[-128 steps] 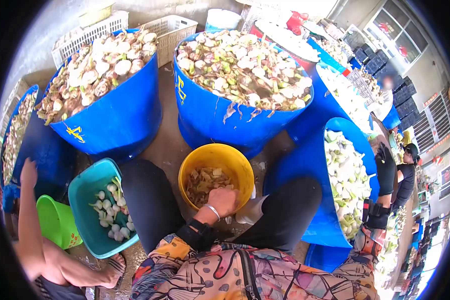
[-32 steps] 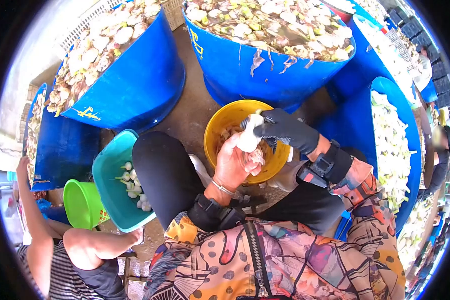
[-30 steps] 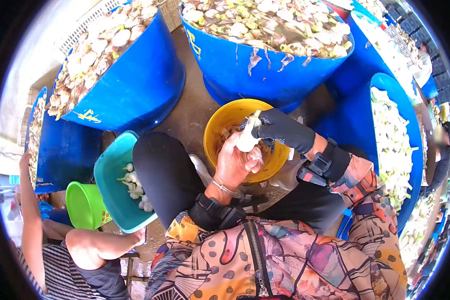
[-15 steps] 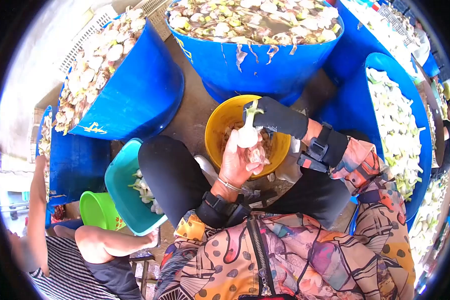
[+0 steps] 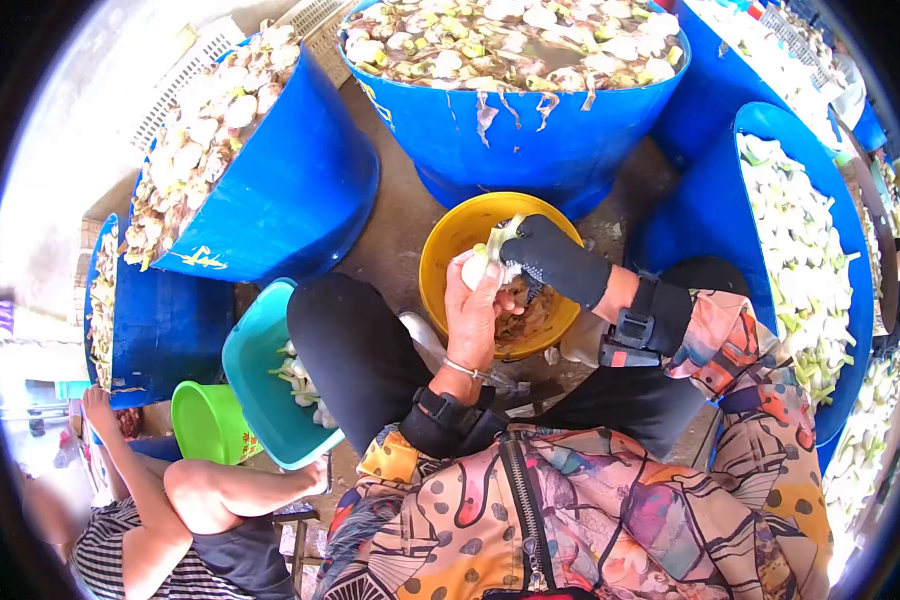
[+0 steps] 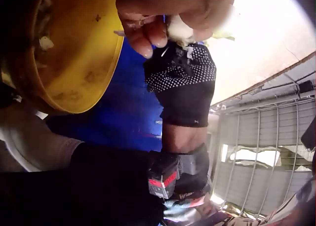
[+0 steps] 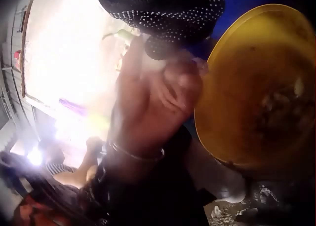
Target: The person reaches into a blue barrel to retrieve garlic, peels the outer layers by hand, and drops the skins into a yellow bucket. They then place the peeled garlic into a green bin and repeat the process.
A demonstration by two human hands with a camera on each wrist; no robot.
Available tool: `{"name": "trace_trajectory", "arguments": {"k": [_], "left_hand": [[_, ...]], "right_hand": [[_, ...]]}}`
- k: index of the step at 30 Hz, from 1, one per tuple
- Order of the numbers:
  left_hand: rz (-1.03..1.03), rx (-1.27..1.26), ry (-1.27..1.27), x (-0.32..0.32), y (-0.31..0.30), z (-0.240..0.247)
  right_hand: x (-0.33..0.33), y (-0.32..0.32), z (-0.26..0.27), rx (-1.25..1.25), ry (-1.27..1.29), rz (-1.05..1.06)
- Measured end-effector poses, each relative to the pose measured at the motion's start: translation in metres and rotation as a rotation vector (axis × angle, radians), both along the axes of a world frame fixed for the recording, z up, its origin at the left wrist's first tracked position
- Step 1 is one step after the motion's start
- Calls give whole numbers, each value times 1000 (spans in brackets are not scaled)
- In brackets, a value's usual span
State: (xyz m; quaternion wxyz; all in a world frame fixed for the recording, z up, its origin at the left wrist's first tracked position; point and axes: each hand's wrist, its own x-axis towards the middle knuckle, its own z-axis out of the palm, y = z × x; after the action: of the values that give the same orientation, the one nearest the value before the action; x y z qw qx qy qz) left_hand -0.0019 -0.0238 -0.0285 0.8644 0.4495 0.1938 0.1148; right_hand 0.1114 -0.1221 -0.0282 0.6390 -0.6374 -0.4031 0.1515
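One garlic bulb (image 5: 478, 269) shows over the yellow bucket (image 5: 438, 268) in the head view. Your bare left hand (image 5: 471, 315) grips it with curled fingers; your gloved right hand (image 5: 558, 262) pinches its stalk end. From that bucket, the green bucket (image 5: 206, 425) at eight o'clock bears red writing, and the blue tub (image 5: 270, 190) at nine bears yellow writing, both too small to read.

A bright green plastic bucket with red lettering (image 5: 204, 424) sits near a seated person in a striped top and dark shorts (image 5: 113, 540). Farther back, a pale perforated plastic crate (image 5: 183, 82) stands near a whitish wall (image 5: 65, 125).
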Motion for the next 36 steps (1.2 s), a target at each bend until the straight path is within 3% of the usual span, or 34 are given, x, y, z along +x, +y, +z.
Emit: {"name": "trace_trajectory", "arguments": {"k": [3,4,6,8,14,17,18,21,22,25,28,36], "left_hand": [[-92,-77,-76,0,2,4],[-117,-104,-126,1,4,5],[-189,-157,-152,-3,12,12],[-216,-210,-149,-7,12,21],[-229,-223,-189,-14,15,34],[-308,-169,-298,-17,17,43],[-298,-159,-277,-18,16,55],[-349,-78,-293,-17,29,38],[-332,-13,-261,-17,31,36],[-314,145,-206,-14,29,30],[-313,213,-215,-10,25,28],[-227,310,-163,-6,16,27]], "right_hand": [[4,-8,22,-111,535,111],[4,-9,28,-116,536,67],[24,-14,27,-195,306,63],[32,-18,23,-190,479,18],[52,-19,13,-222,297,-125],[62,-22,49,-788,-114,-245],[63,-19,52,-627,-458,-47],[47,-29,66,-711,-598,68],[42,-30,73,-702,-585,83],[31,-26,88,-361,-192,324],[20,-24,91,-432,-483,225],[15,-26,92,-542,-558,154]]}}
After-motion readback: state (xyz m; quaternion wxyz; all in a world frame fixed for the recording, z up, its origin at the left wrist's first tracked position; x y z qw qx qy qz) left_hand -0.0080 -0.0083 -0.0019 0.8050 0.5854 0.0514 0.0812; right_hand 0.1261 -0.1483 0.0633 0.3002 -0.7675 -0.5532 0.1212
